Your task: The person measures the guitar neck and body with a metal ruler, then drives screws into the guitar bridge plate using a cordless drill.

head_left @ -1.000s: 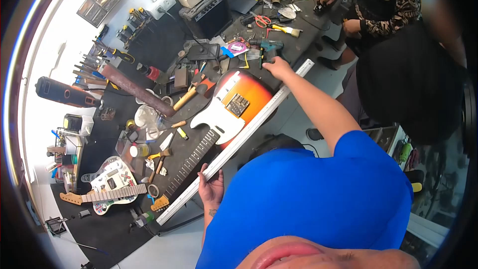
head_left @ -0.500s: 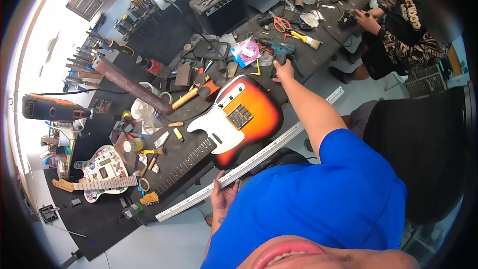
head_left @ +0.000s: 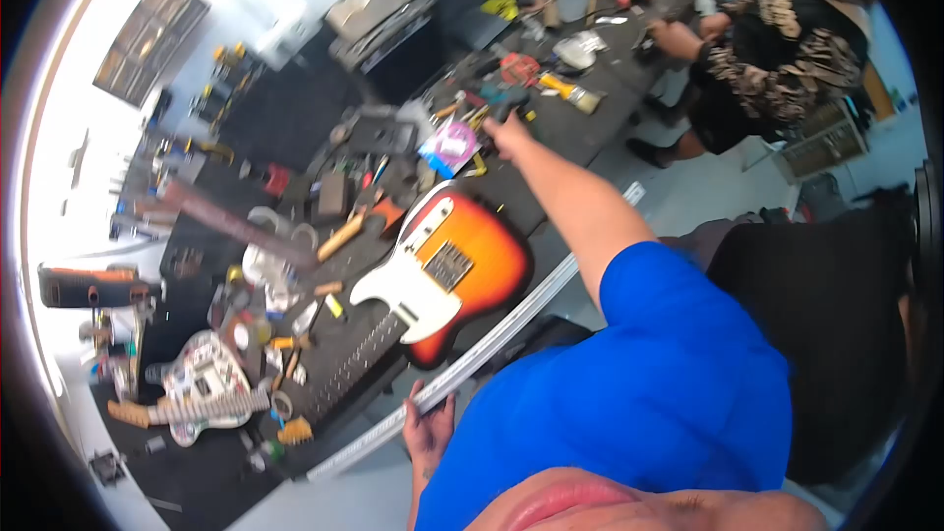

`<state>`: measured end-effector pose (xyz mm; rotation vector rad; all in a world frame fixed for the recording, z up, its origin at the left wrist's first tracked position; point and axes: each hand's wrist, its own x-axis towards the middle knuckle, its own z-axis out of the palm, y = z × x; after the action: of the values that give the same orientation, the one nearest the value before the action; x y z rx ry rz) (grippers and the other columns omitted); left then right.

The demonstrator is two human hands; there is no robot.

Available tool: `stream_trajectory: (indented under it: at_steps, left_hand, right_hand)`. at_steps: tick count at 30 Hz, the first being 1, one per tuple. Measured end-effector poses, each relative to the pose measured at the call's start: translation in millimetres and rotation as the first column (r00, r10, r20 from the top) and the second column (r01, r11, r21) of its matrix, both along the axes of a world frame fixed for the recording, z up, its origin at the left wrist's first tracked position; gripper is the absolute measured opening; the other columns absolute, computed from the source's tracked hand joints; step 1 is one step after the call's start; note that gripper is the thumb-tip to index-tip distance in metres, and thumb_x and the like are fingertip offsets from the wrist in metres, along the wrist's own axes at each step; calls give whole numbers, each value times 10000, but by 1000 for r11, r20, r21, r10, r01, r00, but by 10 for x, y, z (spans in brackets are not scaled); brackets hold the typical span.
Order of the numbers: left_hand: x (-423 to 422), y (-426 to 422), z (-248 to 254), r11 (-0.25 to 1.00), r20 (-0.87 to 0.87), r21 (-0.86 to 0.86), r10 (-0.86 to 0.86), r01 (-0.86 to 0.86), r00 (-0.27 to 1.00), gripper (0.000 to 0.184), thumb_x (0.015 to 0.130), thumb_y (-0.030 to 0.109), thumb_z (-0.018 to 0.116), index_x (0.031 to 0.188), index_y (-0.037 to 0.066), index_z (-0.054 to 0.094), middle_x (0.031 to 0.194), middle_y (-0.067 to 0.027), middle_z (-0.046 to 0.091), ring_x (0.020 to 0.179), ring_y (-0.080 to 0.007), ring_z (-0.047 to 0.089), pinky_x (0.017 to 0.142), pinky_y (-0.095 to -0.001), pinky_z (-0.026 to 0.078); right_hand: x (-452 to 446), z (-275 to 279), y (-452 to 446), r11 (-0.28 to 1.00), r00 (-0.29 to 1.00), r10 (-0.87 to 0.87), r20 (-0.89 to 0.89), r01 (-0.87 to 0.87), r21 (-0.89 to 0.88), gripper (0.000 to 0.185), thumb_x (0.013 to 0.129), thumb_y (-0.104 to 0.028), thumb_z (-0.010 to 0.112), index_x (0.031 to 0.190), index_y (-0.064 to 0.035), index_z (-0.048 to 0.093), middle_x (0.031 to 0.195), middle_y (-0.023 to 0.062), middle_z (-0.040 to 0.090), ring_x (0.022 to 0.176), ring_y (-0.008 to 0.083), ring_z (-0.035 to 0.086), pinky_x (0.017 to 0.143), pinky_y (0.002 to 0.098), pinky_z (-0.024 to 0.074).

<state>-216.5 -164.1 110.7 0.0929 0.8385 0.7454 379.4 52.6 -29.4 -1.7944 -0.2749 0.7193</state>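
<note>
My left hand (head_left: 428, 425) is at the lower middle, its fingers curled round the lower part of a long metal ruler (head_left: 482, 349). The ruler slants along the bench's front edge. My right arm stretches across the bench, and my right hand (head_left: 506, 136) is beside a teal power drill (head_left: 504, 98) and a packet with a pink coil (head_left: 452, 146). Motion blurs its fingers, so I cannot see whether they grip the drill. Between my hands lies a sunburst electric guitar (head_left: 492, 261) with a white pickguard, its dark fretboard pointing to the lower left.
A sticker-covered guitar (head_left: 208, 383) lies at the left. Behind the sunburst guitar are a wooden-handled hammer (head_left: 341, 238) and many small tools. A yellow-handled brush (head_left: 572, 93) lies beyond my right hand. Another person (head_left: 777, 59) works at the bench's far right, near a black chair (head_left: 811, 334).
The view has shifted and blurred. My right hand has moved left along the bench, and the drill appears further left too. My left hand stays at the ruler.
</note>
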Motion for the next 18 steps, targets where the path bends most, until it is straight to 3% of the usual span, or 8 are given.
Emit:
stream_trajectory:
  at_steps: [3,6,8,10,11,14,17,18]
  left_hand:
    - [-106,71,-8,999,-7,36,6,-6,1000,559,1081,473,568,1477,80,532,1408,-220,619,1302,-365,615,1072,-519,556]
    - [-123,169,-33,997,8,72,26,-26,1000,548,1076,478,580,1450,78,554,1356,-182,658,1235,-345,660,1022,-498,586]
    - [-211,226,-74,996,33,89,30,-33,999,549,1076,481,578,1449,78,559,1351,-173,661,1221,-335,669,1002,-490,595]
    - [-286,319,-164,993,24,120,19,-22,1000,555,1077,486,575,1456,82,556,1353,-171,661,1222,-334,668,992,-486,599]
    - [-332,354,-206,991,19,132,22,-24,1000,558,1077,489,573,1459,83,555,1354,-170,661,1222,-333,668,987,-484,602]
    - [-470,537,-477,976,86,216,-38,18,996,590,1092,502,536,1514,90,512,1413,-171,632,1280,-335,629,1046,-505,565]
    - [-516,713,-455,996,81,86,7,-14,997,658,1105,467,535,1604,56,410,1492,-178,563,1398,-347,526,1217,-498,399]
    - [-595,734,-505,996,133,81,14,-25,991,685,1100,479,544,1609,43,399,1509,-173,546,1407,-337,520,1216,-504,398]
  right_hand:
    - [-150,110,-249,942,943,-3,332,114,-316,530,921,-257,745,1371,-49,557,1200,182,704,1097,330,705,935,435,573]
    - [-742,793,-826,962,804,269,530,-253,-104,480,889,-222,750,1316,-53,612,1140,166,714,1037,309,709,913,419,566]
    - [-1229,975,-1211,723,573,631,523,-678,-130,443,906,-234,750,1289,-48,628,1122,139,719,1014,282,704,902,409,567]
    - [-1703,1563,-1530,265,144,935,325,-892,-366,583,879,-367,811,1355,-79,637,1210,144,728,1108,323,705,952,440,553]
    - [-1935,1803,-1654,89,-32,966,257,-892,-444,642,859,-420,831,1375,-89,640,1251,148,728,1145,343,701,973,454,546]
    - [-2411,1794,-1718,-26,-158,960,231,-873,-488,743,804,-465,873,1390,-72,639,1295,174,717,1210,374,677,1006,459,533]
    - [-2667,1467,-1629,78,-64,913,404,-942,-326,726,716,-307,938,1346,-72,664,1160,161,754,1089,363,721,956,457,564]
    - [-2755,1525,-1584,16,-176,879,444,-918,-396,619,716,-253,921,1276,-92,710,1148,160,752,1073,363,720,938,453,571]
